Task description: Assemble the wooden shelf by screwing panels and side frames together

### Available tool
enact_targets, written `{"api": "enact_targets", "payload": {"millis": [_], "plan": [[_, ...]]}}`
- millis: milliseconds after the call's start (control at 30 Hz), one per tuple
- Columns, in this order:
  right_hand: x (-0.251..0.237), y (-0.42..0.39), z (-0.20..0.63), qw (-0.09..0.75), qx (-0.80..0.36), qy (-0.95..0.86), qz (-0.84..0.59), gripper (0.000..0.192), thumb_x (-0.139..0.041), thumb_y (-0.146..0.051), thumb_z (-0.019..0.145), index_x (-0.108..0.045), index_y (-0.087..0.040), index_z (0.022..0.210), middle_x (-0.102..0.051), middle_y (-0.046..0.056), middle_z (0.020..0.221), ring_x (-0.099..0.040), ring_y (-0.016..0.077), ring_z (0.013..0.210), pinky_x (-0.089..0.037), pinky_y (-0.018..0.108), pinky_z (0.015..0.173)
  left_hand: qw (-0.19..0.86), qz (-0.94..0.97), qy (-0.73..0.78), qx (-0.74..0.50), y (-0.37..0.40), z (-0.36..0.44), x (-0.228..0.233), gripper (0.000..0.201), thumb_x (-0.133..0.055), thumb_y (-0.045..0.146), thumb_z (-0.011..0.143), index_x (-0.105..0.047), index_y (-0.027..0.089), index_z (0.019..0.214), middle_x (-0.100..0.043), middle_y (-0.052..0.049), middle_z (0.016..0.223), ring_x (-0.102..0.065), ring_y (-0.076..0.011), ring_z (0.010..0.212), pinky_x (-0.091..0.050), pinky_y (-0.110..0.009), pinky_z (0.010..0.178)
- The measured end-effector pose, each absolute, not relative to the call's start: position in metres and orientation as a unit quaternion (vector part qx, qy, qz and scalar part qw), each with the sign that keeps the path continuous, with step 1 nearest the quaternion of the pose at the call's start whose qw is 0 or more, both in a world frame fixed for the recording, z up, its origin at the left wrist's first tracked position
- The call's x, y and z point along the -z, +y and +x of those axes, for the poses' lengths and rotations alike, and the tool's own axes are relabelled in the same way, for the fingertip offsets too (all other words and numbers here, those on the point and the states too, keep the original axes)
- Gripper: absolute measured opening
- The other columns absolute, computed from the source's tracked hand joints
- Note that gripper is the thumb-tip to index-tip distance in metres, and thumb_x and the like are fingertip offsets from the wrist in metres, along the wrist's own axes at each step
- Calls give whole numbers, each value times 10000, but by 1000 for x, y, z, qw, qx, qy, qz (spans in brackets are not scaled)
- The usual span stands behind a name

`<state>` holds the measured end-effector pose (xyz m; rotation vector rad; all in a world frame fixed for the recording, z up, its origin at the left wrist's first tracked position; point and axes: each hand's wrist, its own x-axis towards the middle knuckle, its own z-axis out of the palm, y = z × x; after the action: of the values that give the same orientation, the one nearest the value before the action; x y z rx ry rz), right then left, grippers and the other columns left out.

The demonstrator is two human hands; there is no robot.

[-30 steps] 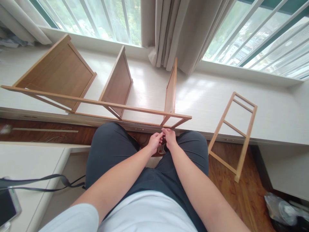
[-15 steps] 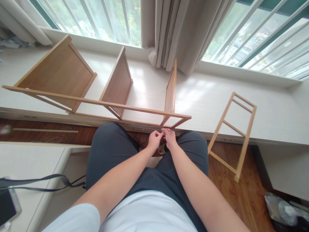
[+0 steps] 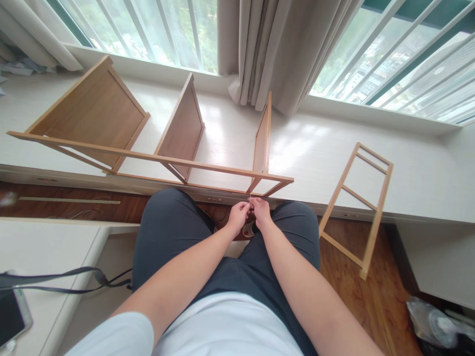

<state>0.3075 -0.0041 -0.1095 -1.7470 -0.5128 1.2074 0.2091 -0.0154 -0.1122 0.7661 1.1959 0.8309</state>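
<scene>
Between my knees, my left hand (image 3: 238,217) and my right hand (image 3: 260,210) meet with fingers pinched together. Whatever lies between the fingertips is too small to make out. Just beyond them, a wooden shelf frame (image 3: 208,167) rests on its side on the white window ledge, its three panels standing up toward the window. The nearest panel to my hands is the narrow right one (image 3: 262,138). Off to the right, a separate ladder-like wooden side frame (image 3: 359,196) leans from the floor against the ledge.
The white ledge (image 3: 419,173) runs along barred windows behind a grey curtain (image 3: 256,54). At left, a white table (image 3: 48,252) carries a phone (image 3: 15,316) and a black strap (image 3: 74,272). A plastic bag (image 3: 434,321) lies at lower right on the wooden floor (image 3: 345,262).
My fingers have shifted very slightly against each other; both hands stay in the same spot. The shelf frame and the side frame have not moved, apart from a slight camera shift.
</scene>
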Motion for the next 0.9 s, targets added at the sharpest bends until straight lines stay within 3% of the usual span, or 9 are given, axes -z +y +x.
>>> {"api": "enact_targets", "payload": {"millis": [433, 800, 900], "plan": [[105, -4, 306, 463, -497, -197, -707, 242, -676, -297, 647, -719, -127, 813, -605, -27, 553, -529, 115, 516, -397, 217, 501, 772, 215, 496, -334, -12, 207, 113, 320, -748, 453, 741, -629, 157, 770, -504, 26, 658, -419, -50, 505, -275, -173, 456], [101, -5, 305, 463, -504, -191, -703, 216, -676, -291, 660, -705, -128, 800, -615, -22, 571, -529, 112, 520, -387, 214, 488, 770, 199, 508, -331, -16, 207, 111, 417, -760, 541, 712, -647, 151, 809, -509, 18, 667, -422, -51, 508, -260, -169, 452], [100, -5, 305, 465, -520, -172, -695, 215, -656, -291, 680, -698, -130, 816, -562, -47, 509, -473, 106, 448, -361, 223, 446, 783, 189, 499, -320, -19, 207, 109, 424, -779, 538, 689, -658, 153, 821, -519, 18, 670, -425, -50, 511, -268, -171, 459]]}}
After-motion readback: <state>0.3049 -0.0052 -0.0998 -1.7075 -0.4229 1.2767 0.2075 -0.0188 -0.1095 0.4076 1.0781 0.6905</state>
